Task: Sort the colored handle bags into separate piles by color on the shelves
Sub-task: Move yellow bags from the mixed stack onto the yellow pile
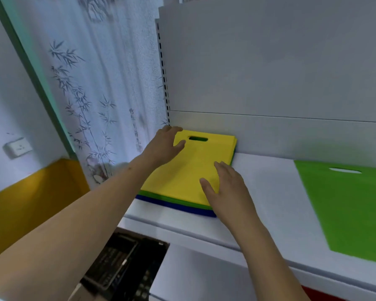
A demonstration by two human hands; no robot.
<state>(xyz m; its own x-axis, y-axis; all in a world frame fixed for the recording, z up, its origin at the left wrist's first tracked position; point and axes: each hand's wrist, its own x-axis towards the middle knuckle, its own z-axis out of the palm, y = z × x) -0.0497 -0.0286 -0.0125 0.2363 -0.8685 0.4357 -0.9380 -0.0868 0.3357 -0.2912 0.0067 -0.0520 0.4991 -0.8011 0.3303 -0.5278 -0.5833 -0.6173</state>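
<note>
— Since both hands are on that mixed stack, what are they doing?

— The left hand (166, 141) rests at the far-left corner of the yellow bag (190, 168), fingers loosely bent, gripping nothing; the right hand (225, 187) lies flat on its near-right edge. Probably squaring it before lifting.

— Where does the stack sit?

— On the white shelf (267, 187), against the back panel. Green and blue bags (178, 206) show beneath.

— Any pile started?

— 1 green bag (345, 205) lies well apart, right, likely the green pile.
</note>
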